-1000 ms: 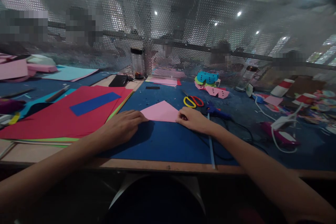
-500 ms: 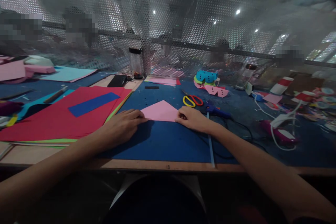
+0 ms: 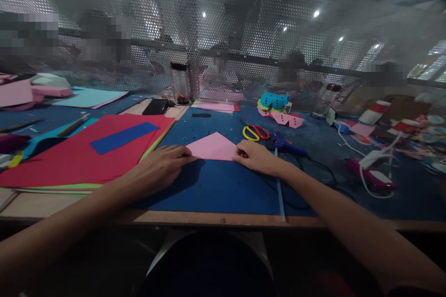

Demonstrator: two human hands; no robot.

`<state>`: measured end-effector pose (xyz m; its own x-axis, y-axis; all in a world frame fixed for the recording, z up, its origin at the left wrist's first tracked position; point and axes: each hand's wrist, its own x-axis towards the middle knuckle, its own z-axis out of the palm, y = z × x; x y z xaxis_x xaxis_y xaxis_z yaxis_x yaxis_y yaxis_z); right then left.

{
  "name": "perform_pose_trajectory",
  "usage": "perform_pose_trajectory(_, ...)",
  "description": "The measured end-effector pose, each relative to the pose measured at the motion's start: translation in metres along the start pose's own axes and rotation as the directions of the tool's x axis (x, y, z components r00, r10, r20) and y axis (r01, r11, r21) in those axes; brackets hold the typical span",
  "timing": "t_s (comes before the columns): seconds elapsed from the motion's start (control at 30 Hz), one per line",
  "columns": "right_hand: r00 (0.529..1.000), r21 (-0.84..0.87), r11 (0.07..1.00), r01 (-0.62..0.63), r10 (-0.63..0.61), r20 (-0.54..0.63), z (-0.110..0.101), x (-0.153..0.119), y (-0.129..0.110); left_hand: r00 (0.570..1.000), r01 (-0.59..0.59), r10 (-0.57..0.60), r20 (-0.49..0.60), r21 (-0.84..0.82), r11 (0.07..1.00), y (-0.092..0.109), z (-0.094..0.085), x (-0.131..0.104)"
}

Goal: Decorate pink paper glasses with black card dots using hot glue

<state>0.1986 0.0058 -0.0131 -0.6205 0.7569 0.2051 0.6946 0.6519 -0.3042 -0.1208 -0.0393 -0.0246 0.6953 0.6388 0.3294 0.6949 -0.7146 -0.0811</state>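
Note:
A pink sheet of paper, folded to a triangle (image 3: 215,147), lies on the blue mat (image 3: 223,190) with its point facing away from me. My left hand (image 3: 167,162) is closed at the triangle's left corner, fingertips pinching the edge. At the opposite corner, my right hand (image 3: 256,155) pinches the paper with curled fingers. Just beyond my right hand lie scissors (image 3: 256,133) with a yellow and a red handle loop. A blue glue gun (image 3: 287,145) rests to the right of it, with a pale glue stick (image 3: 280,195) reaching toward the table edge.
Left of me lies a stack of red sheets (image 3: 69,153) with a blue strip (image 3: 124,138) on top. Cut paper masks (image 3: 274,100), a jar (image 3: 180,83) and a phone (image 3: 155,106) stand or lie farther back. Right are a purple glue gun (image 3: 369,175) and cables.

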Motion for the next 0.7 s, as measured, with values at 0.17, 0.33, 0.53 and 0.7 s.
perform_pose_trajectory(0.17, 1.0, -0.014, 1.0, 0.004, -0.004, -0.002, 0.0, 0.0, 0.0003, 1.0, -0.002, 0.002, 0.013, -0.022, 1.0, 0.003, -0.0049, 0.0021)
perform_pose_trajectory(0.33, 1.0, -0.008, 1.0, 0.004, -0.004, 0.0, -0.0005, 0.0, 0.0001, 1.0, 0.008, -0.008, 0.017, 0.007, 1.0, 0.0052, -0.0067, 0.0029)
perform_pose_trajectory(0.53, 1.0, -0.006, 1.0, 0.01, -0.01, -0.004, 0.0007, 0.0003, 0.0015, 1.0, -0.01, 0.01, 0.028, -0.013, 1.0, 0.0026, -0.0045, 0.0031)
perform_pose_trajectory(0.7, 1.0, -0.003, 1.0, 0.014, -0.014, -0.013, 0.0008, -0.0003, 0.0017, 0.999, -0.018, 0.018, 0.032, 0.0, 1.0, 0.002, -0.0044, 0.0038)
